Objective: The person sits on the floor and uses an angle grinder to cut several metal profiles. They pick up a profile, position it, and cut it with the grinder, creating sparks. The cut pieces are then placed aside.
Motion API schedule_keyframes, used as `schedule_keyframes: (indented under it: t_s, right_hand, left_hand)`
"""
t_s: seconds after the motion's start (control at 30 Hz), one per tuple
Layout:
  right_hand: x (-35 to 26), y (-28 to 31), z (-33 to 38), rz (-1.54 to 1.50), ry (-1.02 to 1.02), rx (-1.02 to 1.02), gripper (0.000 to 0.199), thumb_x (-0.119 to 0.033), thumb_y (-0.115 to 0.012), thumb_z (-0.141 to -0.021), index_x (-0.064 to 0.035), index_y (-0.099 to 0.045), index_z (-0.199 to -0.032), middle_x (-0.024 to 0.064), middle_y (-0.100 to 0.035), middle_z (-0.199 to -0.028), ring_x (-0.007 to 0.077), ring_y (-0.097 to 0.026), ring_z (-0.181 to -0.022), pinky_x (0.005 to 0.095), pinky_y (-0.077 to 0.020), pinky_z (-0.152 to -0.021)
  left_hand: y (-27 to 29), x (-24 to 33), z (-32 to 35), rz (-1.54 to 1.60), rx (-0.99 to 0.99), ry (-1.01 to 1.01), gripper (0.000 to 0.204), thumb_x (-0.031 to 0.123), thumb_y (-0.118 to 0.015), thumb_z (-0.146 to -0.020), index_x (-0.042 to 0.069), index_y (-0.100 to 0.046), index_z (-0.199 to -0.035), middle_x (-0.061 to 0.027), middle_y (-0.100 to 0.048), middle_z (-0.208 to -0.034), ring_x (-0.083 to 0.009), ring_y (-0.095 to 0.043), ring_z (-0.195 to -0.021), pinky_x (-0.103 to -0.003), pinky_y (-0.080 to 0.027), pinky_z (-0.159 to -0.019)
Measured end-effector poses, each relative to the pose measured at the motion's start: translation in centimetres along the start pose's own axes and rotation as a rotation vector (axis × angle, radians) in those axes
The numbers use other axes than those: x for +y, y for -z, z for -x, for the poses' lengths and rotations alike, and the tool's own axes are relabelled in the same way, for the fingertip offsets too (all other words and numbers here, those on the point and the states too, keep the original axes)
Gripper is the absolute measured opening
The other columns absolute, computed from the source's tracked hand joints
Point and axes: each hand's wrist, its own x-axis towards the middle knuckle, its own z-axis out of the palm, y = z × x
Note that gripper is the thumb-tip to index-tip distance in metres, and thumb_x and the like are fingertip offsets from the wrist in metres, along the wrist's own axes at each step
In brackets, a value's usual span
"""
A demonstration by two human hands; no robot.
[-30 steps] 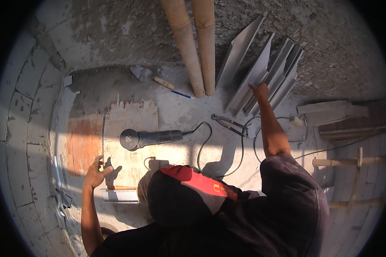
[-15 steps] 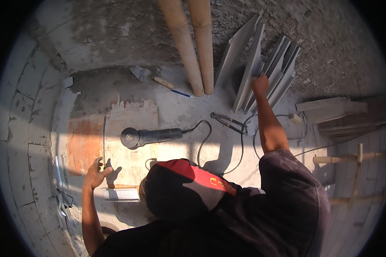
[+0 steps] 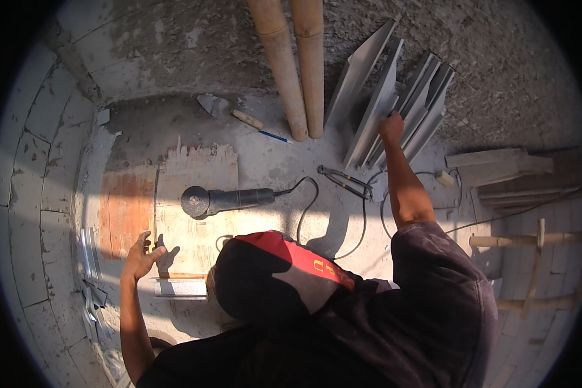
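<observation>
My right hand (image 3: 392, 129) reaches out and closes round the edge of a grey metal channel (image 3: 375, 113) among several leaning on the rough wall. The fingertips are partly hidden. My left hand (image 3: 142, 256) hovers near the reddish board (image 3: 128, 210), its thumb and fingers apart; a small yellow spot shows between them, too small to make out. Just below it lies a short pale metal piece (image 3: 181, 289). An angle grinder (image 3: 226, 202) rests on the wooden board, its disc to the left and its cord running right.
Two bamboo poles (image 3: 309, 77) stand in front of me. Pincers (image 3: 344, 181), a trowel (image 3: 213, 105) and a blue pencil (image 3: 275, 136) lie on the floor. A bamboo ladder-like frame (image 3: 538, 249) is at right; a block wall (image 3: 29, 168) rises at left.
The lower end of the channel by my right hand has shifted slightly left. My left hand has moved a little to the left and its fingers remain apart.
</observation>
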Motion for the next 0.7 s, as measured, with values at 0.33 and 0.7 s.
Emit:
schedule_keyframes:
  t_s: [0.33,0.7]
  right_hand:
    - [-0.6,1.2,1.4,-0.060,-0.014,0.180,0.052,-0.033,-0.069,-0.092,0.0061,-0.067,-0.126,0.0322,-0.072,-0.117,0.0483,-0.069,-0.113,0.0529,-0.0532,-0.099]
    - [-4.2,-0.9,28.4,-0.308,0.590,-0.600,0.028,-0.016,-0.068,-0.101,-0.0009,-0.070,-0.125,0.0147,-0.069,-0.081,0.0279,-0.072,-0.077,0.0387,-0.0558,-0.078]
  left_hand:
    - [-0.8,-0.7,-0.2,-0.039,0.019,-0.013,0.101,0.054,-0.084,-0.083,0.001,-0.042,-0.159,-0.0327,-0.062,-0.141,-0.0439,-0.061,-0.133,-0.049,-0.049,-0.112]
    - [3.0,-8.1,0.9,-0.282,0.023,0.206,0.097,0.062,-0.077,-0.087,-0.002,-0.049,-0.154,-0.0316,-0.057,-0.149,-0.0430,-0.055,-0.140,-0.046,-0.044,-0.117]
